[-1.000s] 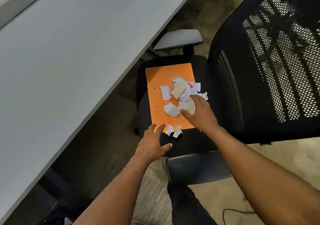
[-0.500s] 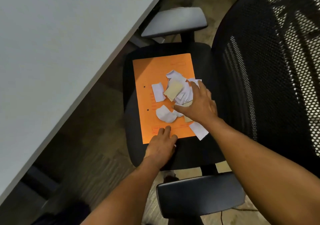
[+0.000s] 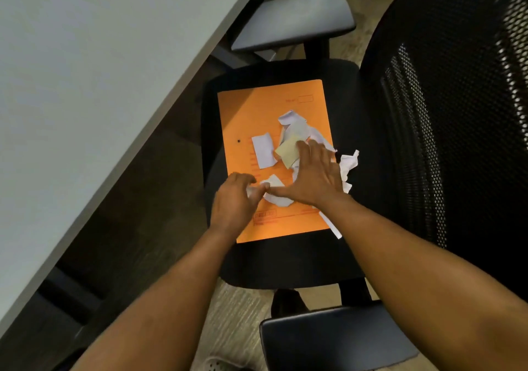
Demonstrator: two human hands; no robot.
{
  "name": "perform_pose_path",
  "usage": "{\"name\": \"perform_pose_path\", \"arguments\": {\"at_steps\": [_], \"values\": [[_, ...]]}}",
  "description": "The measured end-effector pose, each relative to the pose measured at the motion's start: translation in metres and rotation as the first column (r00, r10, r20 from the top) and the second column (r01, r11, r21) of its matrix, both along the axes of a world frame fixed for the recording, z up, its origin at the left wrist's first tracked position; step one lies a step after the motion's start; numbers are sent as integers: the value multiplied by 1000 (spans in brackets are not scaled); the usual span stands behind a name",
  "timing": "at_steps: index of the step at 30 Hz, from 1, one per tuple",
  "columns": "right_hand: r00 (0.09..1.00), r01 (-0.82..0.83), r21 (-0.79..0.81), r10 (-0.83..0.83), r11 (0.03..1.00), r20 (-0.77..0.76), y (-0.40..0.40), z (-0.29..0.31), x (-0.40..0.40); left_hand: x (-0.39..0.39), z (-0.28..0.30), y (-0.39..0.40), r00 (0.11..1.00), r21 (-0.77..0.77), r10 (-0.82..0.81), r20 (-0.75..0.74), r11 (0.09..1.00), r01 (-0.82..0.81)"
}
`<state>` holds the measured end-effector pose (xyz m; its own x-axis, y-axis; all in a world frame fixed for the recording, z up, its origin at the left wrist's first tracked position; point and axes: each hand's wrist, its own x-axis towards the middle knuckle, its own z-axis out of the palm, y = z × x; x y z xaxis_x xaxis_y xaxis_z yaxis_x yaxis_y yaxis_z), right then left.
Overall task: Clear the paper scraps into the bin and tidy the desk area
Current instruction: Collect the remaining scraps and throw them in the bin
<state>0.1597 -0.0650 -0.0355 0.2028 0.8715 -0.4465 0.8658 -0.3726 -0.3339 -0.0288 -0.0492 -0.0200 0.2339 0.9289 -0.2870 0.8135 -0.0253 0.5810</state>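
Frame centre: left hand [image 3: 233, 202] is curling, pinching a white scrap [image 3: 254, 190]; right hand [image 3: 313, 175] is lying open, fingers spread, pressing scraps on the orange folder [image 3: 251, 113].

No text can be read. The orange folder [image 3: 265, 113] bears faint red print: a small word beside an outlined box beyond the right hand's fingertips [image 3: 303, 145], and a boxed stamp with blurred lines just behind the left hand's fingers [image 3: 243, 180]. All of it is too blurred to make out.
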Motion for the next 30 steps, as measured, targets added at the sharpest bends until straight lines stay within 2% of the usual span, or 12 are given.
{"name": "perform_pose_path", "arguments": {"at_steps": [2, 4, 8, 12, 17, 22, 30], "values": [[1000, -26, 4, 26, 1000, -8, -14, -3, -3, 4, 0, 25, 996, -94, -94, -4, 991, 94], [997, -81, 14, 81, 997, 8, -25, -7, -4, 10, -3, 47, 963, -187, -248, -101, 956, 227], [983, -164, 17, 162, 986, 84, -38, -11, -6, 29, -11, 78, 828, -169, -449, -335, 893, 416], [982, -147, 152, 126, 977, 141, -42, -11, -8, 45, -18, 90, 738, -181, -527, -422, 847, 501], [974, -198, 204, 169, 959, 151, -42, -10, -4, 31, -23, 81, 807, -86, -520, -280, 851, 519], [967, -242, 182, 222, 953, 126, -37, -11, 16, 22, -30, 67, 822, 19, -500, -271, 851, 524], [977, -213, 226, 213, 951, 23, -38, -10, 16, 27, -26, 58, 891, 6, -428, -154, 901, 434]]}}
